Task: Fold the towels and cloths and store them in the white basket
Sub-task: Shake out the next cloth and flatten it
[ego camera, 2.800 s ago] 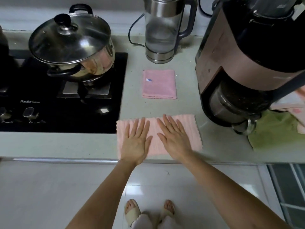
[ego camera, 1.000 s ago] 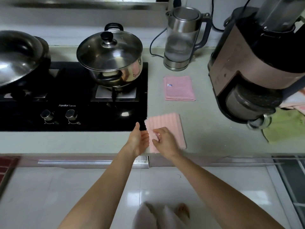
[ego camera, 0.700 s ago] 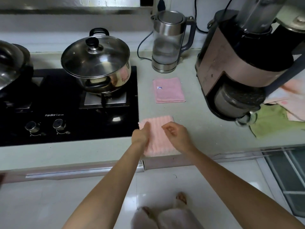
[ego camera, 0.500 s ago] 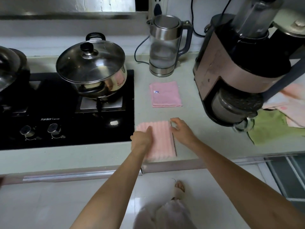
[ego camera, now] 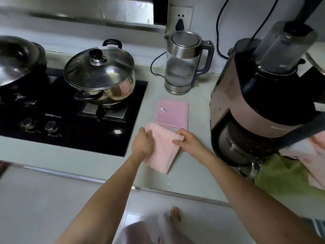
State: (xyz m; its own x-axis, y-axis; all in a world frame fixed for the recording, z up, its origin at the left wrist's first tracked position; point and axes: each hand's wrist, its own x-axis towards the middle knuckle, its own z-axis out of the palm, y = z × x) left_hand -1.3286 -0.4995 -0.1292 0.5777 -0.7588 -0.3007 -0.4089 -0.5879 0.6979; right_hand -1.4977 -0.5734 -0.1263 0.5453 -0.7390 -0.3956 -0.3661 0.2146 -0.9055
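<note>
My left hand [ego camera: 142,144] grips the left edge of the folded, ribbed pale pink cloth [ego camera: 162,148], fingers curled round it. My right hand [ego camera: 189,144] pinches the cloth's far right corner, thumb on top. The cloth sits between both hands, tilted, its far edge overlapping the near edge of a second, deeper pink folded cloth [ego camera: 173,114] that lies flat on the countertop [ego camera: 191,175]; whether the ribbed cloth rests on the counter or is lifted slightly, I cannot tell. To the left, a black stove [ego camera: 66,131] carries a lidded steel pot [ego camera: 100,75] and, at the far left, a pan [ego camera: 15,59]. A glass kettle [ego camera: 184,62] stands at the far side, beyond the deeper pink cloth. To the right stands a tall brown-and-black appliance [ego camera: 260,103]. A green cloth [ego camera: 281,178] and pinkish cloths [ego camera: 314,155] lie at the right edge, unfolded. The white basket is out of view.
</note>
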